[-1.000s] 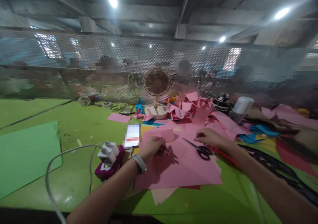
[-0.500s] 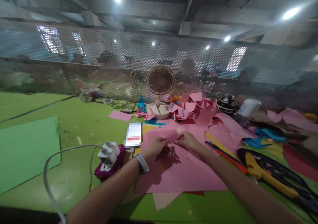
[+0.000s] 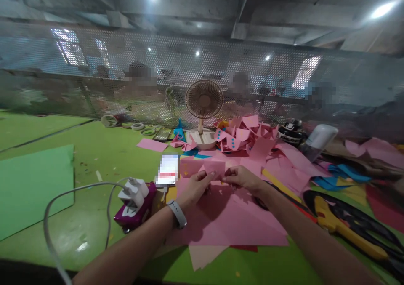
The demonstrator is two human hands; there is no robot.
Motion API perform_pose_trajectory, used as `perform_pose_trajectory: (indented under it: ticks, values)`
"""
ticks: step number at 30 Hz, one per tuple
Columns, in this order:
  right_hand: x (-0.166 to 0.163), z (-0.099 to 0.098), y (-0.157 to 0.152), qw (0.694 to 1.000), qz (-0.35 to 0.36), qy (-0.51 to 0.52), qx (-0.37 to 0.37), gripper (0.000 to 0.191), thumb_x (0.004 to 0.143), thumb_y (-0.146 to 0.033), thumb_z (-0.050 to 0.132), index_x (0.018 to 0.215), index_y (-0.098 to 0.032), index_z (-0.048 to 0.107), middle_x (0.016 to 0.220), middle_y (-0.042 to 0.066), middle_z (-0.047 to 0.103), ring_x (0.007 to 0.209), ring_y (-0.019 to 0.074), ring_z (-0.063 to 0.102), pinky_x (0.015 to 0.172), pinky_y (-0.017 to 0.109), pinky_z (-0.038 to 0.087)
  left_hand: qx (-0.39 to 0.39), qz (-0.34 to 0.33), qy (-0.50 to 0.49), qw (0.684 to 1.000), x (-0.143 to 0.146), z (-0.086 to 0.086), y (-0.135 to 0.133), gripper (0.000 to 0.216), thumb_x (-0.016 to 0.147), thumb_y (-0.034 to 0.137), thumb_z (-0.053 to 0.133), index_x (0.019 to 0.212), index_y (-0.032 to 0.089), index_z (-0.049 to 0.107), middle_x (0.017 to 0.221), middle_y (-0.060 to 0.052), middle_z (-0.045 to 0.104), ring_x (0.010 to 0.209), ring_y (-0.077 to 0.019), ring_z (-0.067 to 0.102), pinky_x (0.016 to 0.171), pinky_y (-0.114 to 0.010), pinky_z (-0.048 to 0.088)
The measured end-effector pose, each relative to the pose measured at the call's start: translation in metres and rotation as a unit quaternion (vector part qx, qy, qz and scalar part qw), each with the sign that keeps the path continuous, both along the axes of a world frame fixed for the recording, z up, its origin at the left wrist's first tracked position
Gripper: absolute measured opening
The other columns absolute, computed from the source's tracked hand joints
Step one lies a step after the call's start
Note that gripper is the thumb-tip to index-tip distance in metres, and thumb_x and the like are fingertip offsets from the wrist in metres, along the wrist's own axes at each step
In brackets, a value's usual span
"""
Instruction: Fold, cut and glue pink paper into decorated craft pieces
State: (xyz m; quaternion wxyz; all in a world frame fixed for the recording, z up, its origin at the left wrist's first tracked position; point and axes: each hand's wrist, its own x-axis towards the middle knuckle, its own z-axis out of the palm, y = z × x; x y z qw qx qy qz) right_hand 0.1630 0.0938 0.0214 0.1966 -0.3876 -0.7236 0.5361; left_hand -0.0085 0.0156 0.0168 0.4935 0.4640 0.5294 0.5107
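My left hand (image 3: 196, 187) and my right hand (image 3: 241, 178) meet over a stack of large pink paper sheets (image 3: 227, 217) on the green table. Both pinch a small pink paper piece (image 3: 215, 167), held up between their fingertips just above the sheets. A grey watch (image 3: 177, 213) sits on my left wrist. Behind the hands lies a heap of folded pink shapes with blue dots (image 3: 241, 135).
A small desk fan (image 3: 203, 108) stands at the back centre. A purple box with a white charger and cable (image 3: 134, 198) lies left of my hands, and a green sheet (image 3: 31, 188) far left. Yellow-handled and black tools (image 3: 344, 230) and coloured paper lie right. People sit beyond the mesh screen (image 3: 94, 74).
My right hand left the scissors on the right and came over to the left hand. Both hands now pinch the small pink piece. The camera has shifted slightly.
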Motion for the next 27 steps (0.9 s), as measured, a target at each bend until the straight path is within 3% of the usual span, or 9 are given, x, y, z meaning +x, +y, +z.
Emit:
perform_pose_trajectory:
  ticks: [4,8,11,17,22,27]
  values:
    - [-0.002,0.002,-0.002,1.000,0.011,0.015,-0.023,0.032,0.063,-0.041,0.070,0.067,-0.013,0.056,0.045,-0.005,0.050,0.038,0.0061,0.044,0.038,0.018,0.029,0.015,0.012,0.017,1.000,0.001,0.004,-0.002,0.030,0.069,0.044,0.062,0.062,0.015,0.057,0.056,0.002,0.056,0.052,-0.0095,0.049,0.049,-0.020,0.034]
    - [-0.004,0.003,-0.003,0.999,-0.011,0.031,-0.030,0.032,0.063,-0.042,0.069,0.070,-0.013,0.057,0.046,-0.005,0.051,0.038,0.0050,0.043,0.039,0.018,0.031,-0.010,-0.028,-0.081,0.996,0.004,0.003,-0.004,0.027,0.065,0.035,0.070,0.078,0.014,0.060,0.077,-0.004,0.065,0.071,-0.0139,0.060,0.062,-0.022,0.044]
    - [-0.005,0.003,-0.004,0.999,-0.016,0.036,-0.032,0.032,0.062,-0.042,0.069,0.071,-0.013,0.058,0.047,-0.006,0.050,0.039,0.0049,0.042,0.040,0.018,0.032,-0.008,-0.062,-0.133,0.989,0.005,0.002,-0.004,0.031,0.064,0.027,0.072,0.089,0.015,0.059,0.084,-0.006,0.066,0.074,-0.0145,0.062,0.066,-0.024,0.046]
    - [-0.007,0.003,-0.008,0.997,0.003,0.064,-0.031,0.033,0.062,-0.042,0.071,0.072,-0.013,0.057,0.053,-0.006,0.050,0.042,0.0047,0.042,0.041,0.019,0.031,0.018,-0.084,-0.098,0.992,0.005,0.001,-0.006,0.025,0.063,0.024,0.073,0.080,0.011,0.062,0.069,-0.005,0.066,0.061,-0.0117,0.060,0.060,-0.022,0.046]
    - [-0.007,0.005,-0.010,0.997,0.003,0.065,-0.037,0.034,0.062,-0.043,0.070,0.069,-0.013,0.056,0.051,-0.006,0.049,0.041,0.0040,0.040,0.040,0.018,0.029,-0.002,-0.081,-0.107,0.991,0.004,-0.005,-0.004,0.028,0.065,0.027,0.071,0.086,0.011,0.062,0.077,-0.008,0.067,0.068,-0.0147,0.063,0.066,-0.025,0.049]
    - [-0.007,0.006,-0.012,0.998,-0.006,0.048,-0.043,0.035,0.061,-0.043,0.070,0.074,-0.013,0.058,0.049,-0.007,0.047,0.039,0.0035,0.038,0.039,0.018,0.026,-0.002,-0.077,-0.115,0.990,0.004,-0.005,-0.004,0.029,0.063,0.024,0.072,0.087,0.010,0.062,0.073,-0.007,0.066,0.064,-0.0133,0.062,0.063,-0.024,0.049]
